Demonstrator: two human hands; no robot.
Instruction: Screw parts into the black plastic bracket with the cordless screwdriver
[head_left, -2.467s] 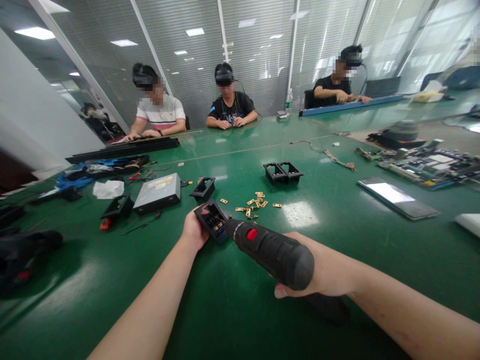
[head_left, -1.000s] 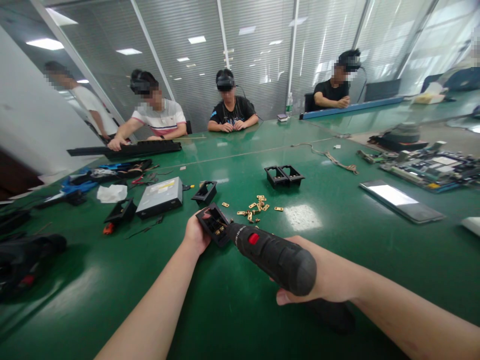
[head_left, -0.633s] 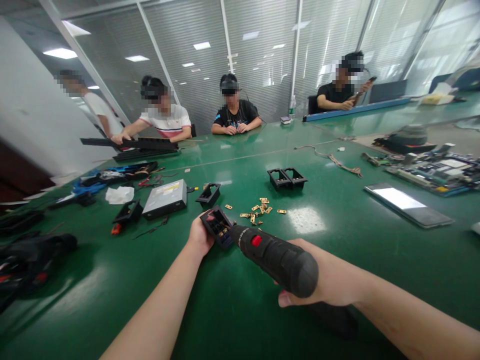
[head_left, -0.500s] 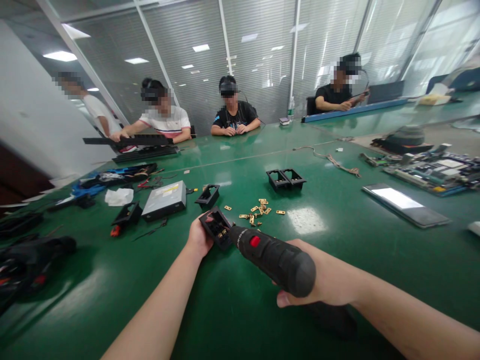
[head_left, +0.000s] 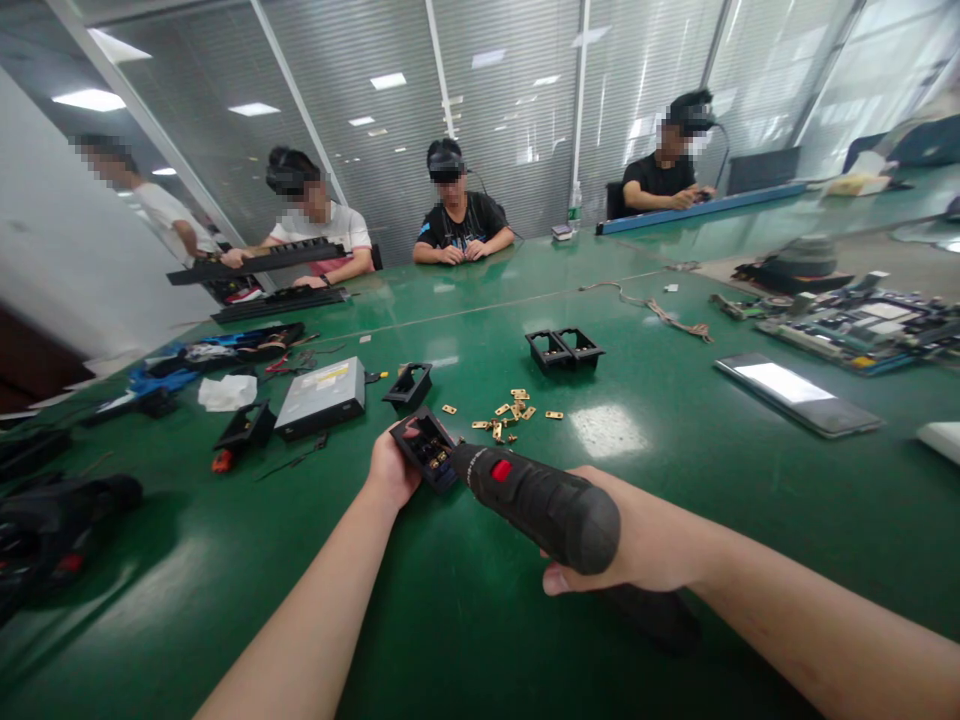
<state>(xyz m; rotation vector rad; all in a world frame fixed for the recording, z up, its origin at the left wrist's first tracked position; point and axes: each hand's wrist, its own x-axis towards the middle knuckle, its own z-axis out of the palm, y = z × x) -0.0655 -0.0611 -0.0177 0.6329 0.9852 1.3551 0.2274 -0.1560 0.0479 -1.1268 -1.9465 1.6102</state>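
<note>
My left hand [head_left: 391,474] is closed around a black plastic socket frame [head_left: 427,447], tilted so that its hollow inside with small brass parts faces me. In my right hand [head_left: 630,535] is a black cordless screwdriver [head_left: 536,500] with a red switch on top. Its nose reaches the right side of the frame; the bit's tip cannot be made out. Just beyond lie several small brass plates [head_left: 517,409] and screws in a loose pile. Another black frame [head_left: 409,386] stands behind the held one, and a joined pair of frames [head_left: 564,350] sits farther back.
Left of my hands are a silver disc drive [head_left: 322,397], one more black frame [head_left: 245,428] and a black power tool [head_left: 60,525]. At right lie a phone [head_left: 796,394] and circuit boards [head_left: 874,322]. Several people sit or stand across the green table [head_left: 465,640].
The whole view has shifted slightly. My hands keep the frame and screwdriver together in nearly the same pose. Across the table, a person at left has lifted and tilted a long black strip.
</note>
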